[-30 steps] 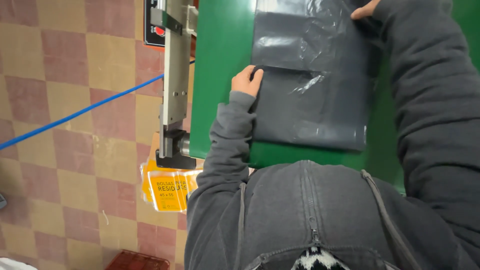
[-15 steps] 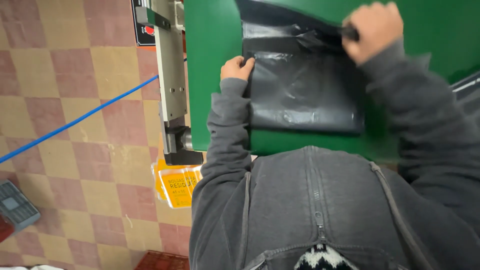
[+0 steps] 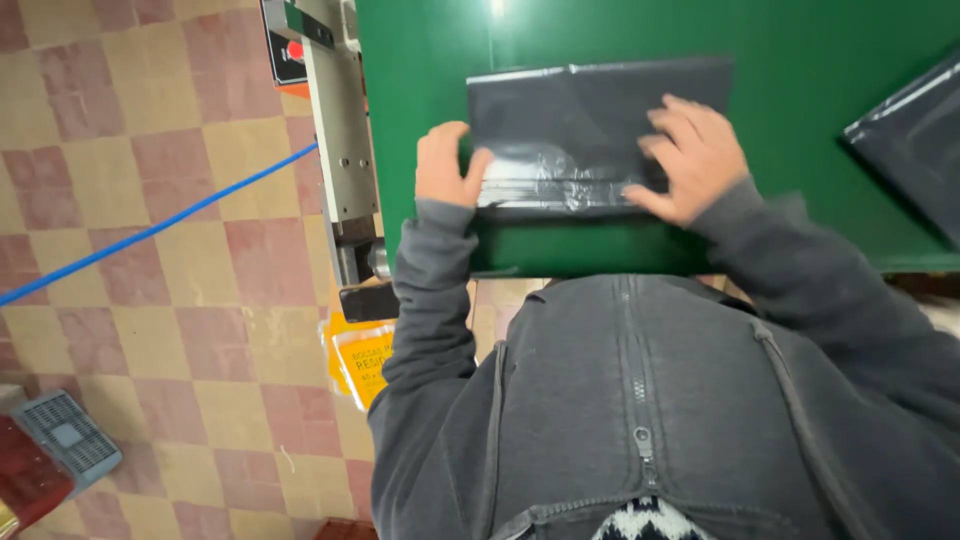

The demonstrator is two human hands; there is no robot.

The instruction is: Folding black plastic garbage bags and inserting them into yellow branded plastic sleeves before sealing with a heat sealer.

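Note:
A folded stack of dark grey plastic bags (image 3: 580,125) lies on the green table (image 3: 800,60). My left hand (image 3: 445,165) grips the stack's left edge, thumb on top of the plastic. My right hand (image 3: 690,158) lies flat on the stack's right part, fingers spread, pressing it down. Both arms wear grey hooded-jacket sleeves. The near edge of the stack shows glossy layered folds.
Another dark plastic bag (image 3: 915,140) lies at the table's right edge. A grey metal machine part with a red button (image 3: 335,150) runs along the table's left side. On the checked tile floor lie a blue cable (image 3: 150,232), yellow packages (image 3: 362,362) and a grey device (image 3: 65,438).
My right hand brought the far part of the plastic down toward me and now presses flat on it. The stack looks shorter and folded. My left hand stayed at the left edge.

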